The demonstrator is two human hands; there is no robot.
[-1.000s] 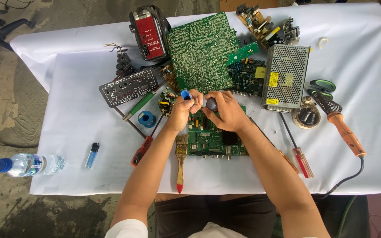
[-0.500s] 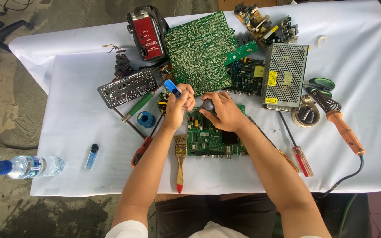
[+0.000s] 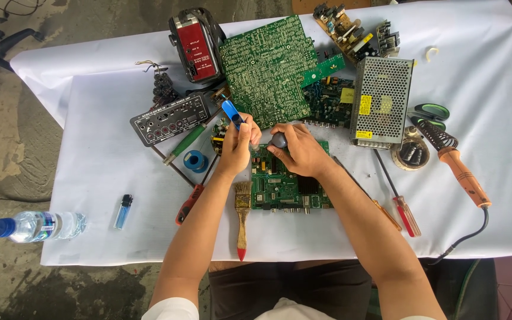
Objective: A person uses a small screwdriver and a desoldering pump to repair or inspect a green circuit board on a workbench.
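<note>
While the left hand (image 3: 236,147) pinches a blue-handled tool (image 3: 232,114), the right hand (image 3: 296,151) closes its grip on a dark knob (image 3: 278,140) above the green circuit board (image 3: 285,186).

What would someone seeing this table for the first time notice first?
Probably the two hands meeting at the table's middle over a small green circuit board: the left hand holds a blue-handled tool, the right hand grips a dark knob. Behind them lies a large green circuit board, with a red device to its left.
</note>
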